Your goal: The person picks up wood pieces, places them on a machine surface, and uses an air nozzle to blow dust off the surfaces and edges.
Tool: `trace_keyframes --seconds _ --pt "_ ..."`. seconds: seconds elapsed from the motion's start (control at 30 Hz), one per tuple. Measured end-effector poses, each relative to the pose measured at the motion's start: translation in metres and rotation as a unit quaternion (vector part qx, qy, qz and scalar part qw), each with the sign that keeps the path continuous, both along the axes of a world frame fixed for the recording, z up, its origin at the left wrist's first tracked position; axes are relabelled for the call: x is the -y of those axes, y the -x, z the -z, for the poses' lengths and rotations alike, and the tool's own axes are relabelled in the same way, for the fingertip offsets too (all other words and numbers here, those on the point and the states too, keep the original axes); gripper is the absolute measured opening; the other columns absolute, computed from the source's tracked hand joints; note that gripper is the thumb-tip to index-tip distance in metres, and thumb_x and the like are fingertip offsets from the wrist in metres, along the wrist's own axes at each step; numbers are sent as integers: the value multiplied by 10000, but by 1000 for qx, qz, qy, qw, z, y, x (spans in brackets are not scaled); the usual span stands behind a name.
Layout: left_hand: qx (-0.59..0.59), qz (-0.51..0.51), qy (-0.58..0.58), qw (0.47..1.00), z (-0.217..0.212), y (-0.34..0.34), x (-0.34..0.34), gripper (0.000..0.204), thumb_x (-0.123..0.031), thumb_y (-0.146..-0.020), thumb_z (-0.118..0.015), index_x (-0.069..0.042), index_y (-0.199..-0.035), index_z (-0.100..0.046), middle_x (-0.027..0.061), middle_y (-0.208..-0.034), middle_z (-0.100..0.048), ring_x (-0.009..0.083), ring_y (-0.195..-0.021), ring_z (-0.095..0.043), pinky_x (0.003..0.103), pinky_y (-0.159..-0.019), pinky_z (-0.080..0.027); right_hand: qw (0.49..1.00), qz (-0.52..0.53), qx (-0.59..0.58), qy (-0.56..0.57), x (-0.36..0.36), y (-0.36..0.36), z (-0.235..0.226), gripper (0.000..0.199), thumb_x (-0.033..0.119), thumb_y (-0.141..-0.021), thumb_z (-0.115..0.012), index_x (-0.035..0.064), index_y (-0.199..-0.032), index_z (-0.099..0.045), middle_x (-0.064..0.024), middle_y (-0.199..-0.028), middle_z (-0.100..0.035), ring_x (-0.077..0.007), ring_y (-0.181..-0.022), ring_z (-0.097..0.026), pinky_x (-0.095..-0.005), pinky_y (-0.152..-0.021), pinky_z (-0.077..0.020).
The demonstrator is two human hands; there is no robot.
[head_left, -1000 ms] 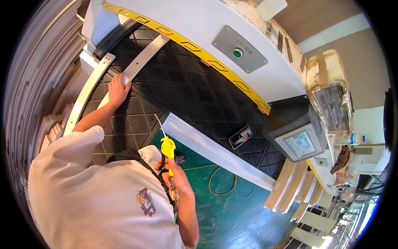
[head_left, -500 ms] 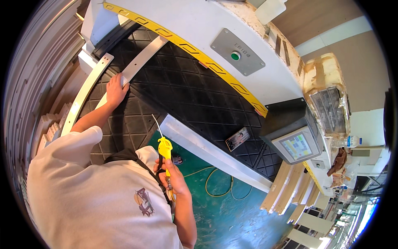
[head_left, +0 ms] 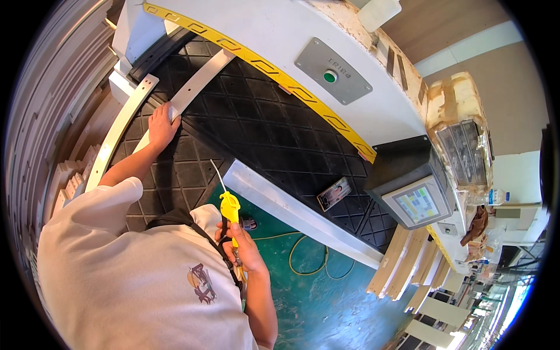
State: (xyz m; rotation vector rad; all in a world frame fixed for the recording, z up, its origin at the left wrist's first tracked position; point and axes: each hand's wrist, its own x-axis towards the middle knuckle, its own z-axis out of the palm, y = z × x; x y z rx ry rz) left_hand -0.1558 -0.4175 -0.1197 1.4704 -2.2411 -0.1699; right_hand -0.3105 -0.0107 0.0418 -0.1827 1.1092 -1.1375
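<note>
My left hand (head_left: 162, 126) grips a pale strip-like board (head_left: 201, 86) with small holes, lying across the black quilted machine bed (head_left: 256, 111). The fingers wrap over the strip's edge, and its nearer part runs on under my forearm. A second pale strip (head_left: 121, 125) with holes near its end lies to the left, curved in the fisheye picture. In front of my body my right hand (head_left: 248, 251) is closed round a yellow air blow gun (head_left: 230, 207). Its thin nozzle points up toward the bed, touching nothing that I can see.
A white metal rail (head_left: 291, 204) borders the bed's near side. A card with a picture (head_left: 334, 193) lies on the bed, close to a control screen (head_left: 417, 204). Beyond runs a white beam with a green button (head_left: 330, 76). Yellow hose (head_left: 291, 262) loops over the green floor; boards are stacked at left.
</note>
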Motion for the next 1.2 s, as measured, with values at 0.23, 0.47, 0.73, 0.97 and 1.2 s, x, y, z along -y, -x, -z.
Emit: trace_keyframes --seconds 0.23,0.47,0.73,0.97,1.2 --pt "3 -1 -4 1000 -1 0 0 611 -312 -917 -725 -81 -1445 -522 131 -1442 -599 333 -1369 -520 478 -1103 -410 1000 -6 -4 0 0 0 0 617 560 -1124 -412 13 -1365 -564 -64 -1059 -662 -65 -480 -416 -220 -396 -302" --pt "3 -1 3 1000 2 -1 1 614 -317 -917 -726 -82 -1447 -523 137 -1441 -599 338 -1368 -522 480 -1107 -410 999 -19 -28 8 0 0 0 635 574 -1118 -419 9 -1370 -557 -64 -1046 -655 -60 -482 -414 -219 -405 -305" --pt "-1 3 -8 1000 1 0 1 626 -315 -916 -727 -76 -1455 -518 144 -1445 -596 345 -1368 -521 486 -1108 -411 999 -26 -29 4 2 0 -4 637 581 -1113 -429 13 -1375 -553 -58 -1031 -653 -54 -489 -411 -216 -412 -303" --pt "0 1 -7 1000 1 -2 1 628 -342 -916 -715 -78 -1449 -515 126 -1431 -595 337 -1366 -518 496 -1103 -410 999 -38 -38 -5 4 3 -7 712 650 -1074 -456 5 -1354 -569 -45 -1045 -660 -58 -507 -437 -210 -439 -323" --pt "4 -2 -12 1000 2 -2 1 633 -349 -920 -710 -77 -1455 -510 124 -1438 -591 333 -1371 -515 495 -1109 -408 998 -39 -38 6 5 3 -6 684 626 -1088 -446 3 -1347 -564 -48 -1036 -652 -62 -480 -426 -213 -418 -315"
